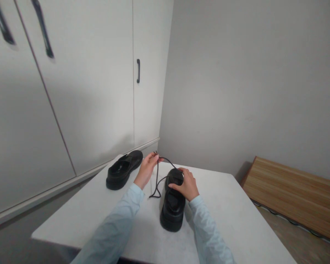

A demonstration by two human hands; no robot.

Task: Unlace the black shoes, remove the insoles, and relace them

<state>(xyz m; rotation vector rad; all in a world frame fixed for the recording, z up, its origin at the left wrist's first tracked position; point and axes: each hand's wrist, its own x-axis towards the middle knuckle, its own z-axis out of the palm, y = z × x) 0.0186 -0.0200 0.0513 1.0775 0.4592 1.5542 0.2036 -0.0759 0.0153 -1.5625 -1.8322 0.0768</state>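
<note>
Along the left of the frame stands a pale cabinet [93, 73] with dark handles. Below center-left, one black shoe [125, 169] rests on the white table [231, 216]. Beside its toe, the left hand [150, 165] pinches a dark lace [157, 176], fingertips together. At lower center lies the second shoe [172, 214], the right hand [187, 184] on its front, thumb and fingers spread; whether they grip, I cannot tell. A wooden board [294, 194] fills the lower right.

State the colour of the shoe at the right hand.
The shoe is black, best seen in the head view.
</note>
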